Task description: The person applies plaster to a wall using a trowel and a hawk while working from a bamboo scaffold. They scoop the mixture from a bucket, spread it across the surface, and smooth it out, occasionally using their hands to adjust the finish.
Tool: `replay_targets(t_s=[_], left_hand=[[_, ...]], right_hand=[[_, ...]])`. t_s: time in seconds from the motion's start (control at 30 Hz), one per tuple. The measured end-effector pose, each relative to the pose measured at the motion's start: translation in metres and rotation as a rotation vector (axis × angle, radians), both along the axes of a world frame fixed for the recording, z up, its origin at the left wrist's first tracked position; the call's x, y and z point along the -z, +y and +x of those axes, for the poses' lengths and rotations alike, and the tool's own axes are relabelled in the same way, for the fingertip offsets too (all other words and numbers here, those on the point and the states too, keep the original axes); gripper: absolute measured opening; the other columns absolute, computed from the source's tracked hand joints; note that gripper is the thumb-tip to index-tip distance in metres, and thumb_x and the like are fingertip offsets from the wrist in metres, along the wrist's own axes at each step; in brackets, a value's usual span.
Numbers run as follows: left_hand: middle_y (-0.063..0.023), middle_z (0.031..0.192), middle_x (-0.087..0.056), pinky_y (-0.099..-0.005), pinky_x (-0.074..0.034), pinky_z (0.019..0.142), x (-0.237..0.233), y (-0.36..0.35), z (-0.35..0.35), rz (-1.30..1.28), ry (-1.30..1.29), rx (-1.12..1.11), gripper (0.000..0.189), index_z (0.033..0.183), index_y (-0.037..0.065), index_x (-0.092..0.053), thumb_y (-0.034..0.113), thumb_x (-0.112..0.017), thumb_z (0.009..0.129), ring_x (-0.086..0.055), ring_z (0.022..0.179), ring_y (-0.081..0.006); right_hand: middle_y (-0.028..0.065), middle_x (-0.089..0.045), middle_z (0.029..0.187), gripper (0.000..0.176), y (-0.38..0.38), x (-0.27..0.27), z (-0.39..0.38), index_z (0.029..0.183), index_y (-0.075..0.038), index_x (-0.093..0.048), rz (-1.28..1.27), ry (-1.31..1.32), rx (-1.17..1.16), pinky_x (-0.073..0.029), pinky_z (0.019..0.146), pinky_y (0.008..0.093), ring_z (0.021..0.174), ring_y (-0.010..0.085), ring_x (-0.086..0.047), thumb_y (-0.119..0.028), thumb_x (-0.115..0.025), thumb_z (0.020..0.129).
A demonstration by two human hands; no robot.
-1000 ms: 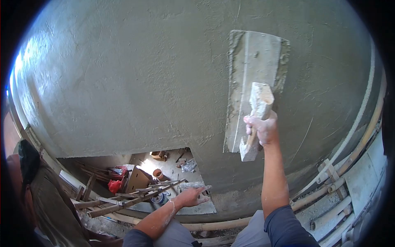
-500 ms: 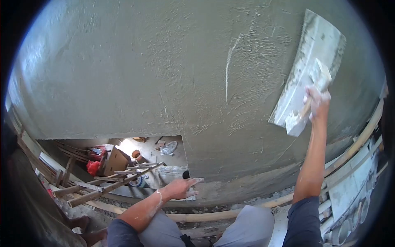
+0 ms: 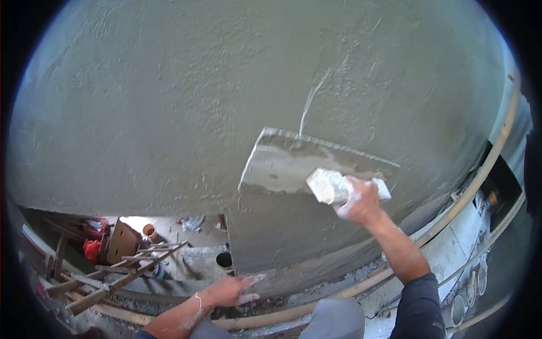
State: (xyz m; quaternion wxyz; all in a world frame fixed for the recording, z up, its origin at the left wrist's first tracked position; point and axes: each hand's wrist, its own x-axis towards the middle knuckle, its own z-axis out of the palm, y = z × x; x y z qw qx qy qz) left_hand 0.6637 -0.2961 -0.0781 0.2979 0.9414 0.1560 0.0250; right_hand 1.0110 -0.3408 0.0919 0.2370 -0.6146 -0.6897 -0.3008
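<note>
My right hand [image 3: 362,201] is wrapped round the handle of a wide plastering trowel [image 3: 279,166]. The trowel's long metal blade lies against the grey, wet-plastered wall [image 3: 147,118], tilted down toward the right. Plaster clings to its upper and left edges, and white paste coats the handle and my fingers. A pale ridge [image 3: 308,107] in the plaster runs down to the blade's top edge. My left hand [image 3: 228,291] is low in view, near the wall's lower edge, with index finger and thumb apart and whitened tips. Nothing shows in it.
Left of my left hand, an opening in the wall shows a wooden ladder [image 3: 127,277], a cardboard box [image 3: 122,242], a red bag [image 3: 92,250] and a dark bucket [image 3: 224,260]. A bamboo pole [image 3: 477,183] curves along the right and below. Several pots [image 3: 456,312] stand at lower right.
The trowel has moved left and down from the upper right, turning from nearly upright to nearly level. The view has shifted, and my left hand appears lower and further left.
</note>
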Motion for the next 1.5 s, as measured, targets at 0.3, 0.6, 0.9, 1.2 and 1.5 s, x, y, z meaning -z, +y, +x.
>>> replay_targets(t_s=[0.3, 0.6, 0.9, 1.2, 1.5], left_hand=[[-0.0160, 0.107, -0.061, -0.0442, -0.049, 0.074, 0.058, 0.038, 0.032, 0.010, -0.058, 0.099, 0.062, 0.138, 0.016, -0.035, 0.048, -0.052, 0.088, -0.061, 0.086, -0.0368], [-0.0171, 0.101, -0.061, -0.0461, -0.050, 0.071, 0.061, 0.040, 0.028, 0.102, -0.139, 0.131, 0.058, 0.137, 0.018, -0.035, 0.048, -0.049, 0.089, -0.062, 0.080, -0.0380], [-0.0223, 0.100, -0.062, -0.0472, -0.049, 0.076, 0.046, 0.034, 0.011, 0.149, -0.061, 0.081, 0.057, 0.135, 0.011, -0.040, 0.041, -0.052, 0.087, -0.062, 0.086, -0.0380], [-0.0210, 0.101, -0.060, -0.0454, -0.050, 0.075, 0.030, 0.016, 0.007, 0.067, -0.090, 0.074, 0.053, 0.131, 0.007, -0.041, 0.036, -0.054, 0.088, -0.062, 0.085, -0.0370], [-0.0206, 0.101, -0.061, -0.0445, -0.050, 0.075, 0.038, 0.020, 0.000, 0.071, 0.082, 0.029, 0.054, 0.128, 0.007, -0.045, 0.041, -0.055, 0.087, -0.062, 0.087, -0.0364]], right_hand=[[0.0174, -0.066, 0.094, 0.054, 0.002, -0.225, -0.010, 0.109, 0.002, -0.060, 0.267, -0.048, 0.165, -0.045, 0.088, 0.0379, 0.086, 0.0303, -0.062, -0.024, -0.071, 0.063], [0.0155, -0.066, 0.082, 0.055, 0.003, -0.435, 0.049, 0.094, 0.005, -0.063, 0.656, 0.008, 0.358, -0.049, 0.068, 0.0368, 0.070, 0.0232, -0.063, -0.044, -0.067, 0.069], [0.0099, -0.060, 0.118, 0.038, -0.098, -0.237, 0.099, 0.116, 0.002, -0.060, 0.323, 0.876, -0.163, -0.038, 0.093, 0.0314, 0.114, 0.0193, -0.052, -0.024, -0.054, 0.089], [0.0064, -0.054, 0.081, 0.058, -0.069, 0.111, -0.034, 0.125, 0.001, -0.042, 0.270, 1.247, -0.226, -0.045, 0.048, 0.0270, 0.061, 0.0119, -0.052, 0.006, -0.063, 0.071], [0.0103, -0.058, 0.074, 0.028, -0.090, 0.161, -0.030, 0.102, 0.006, -0.058, 0.132, 1.283, -0.058, -0.050, 0.057, 0.0292, 0.061, 0.0164, -0.057, -0.001, -0.059, 0.075]])
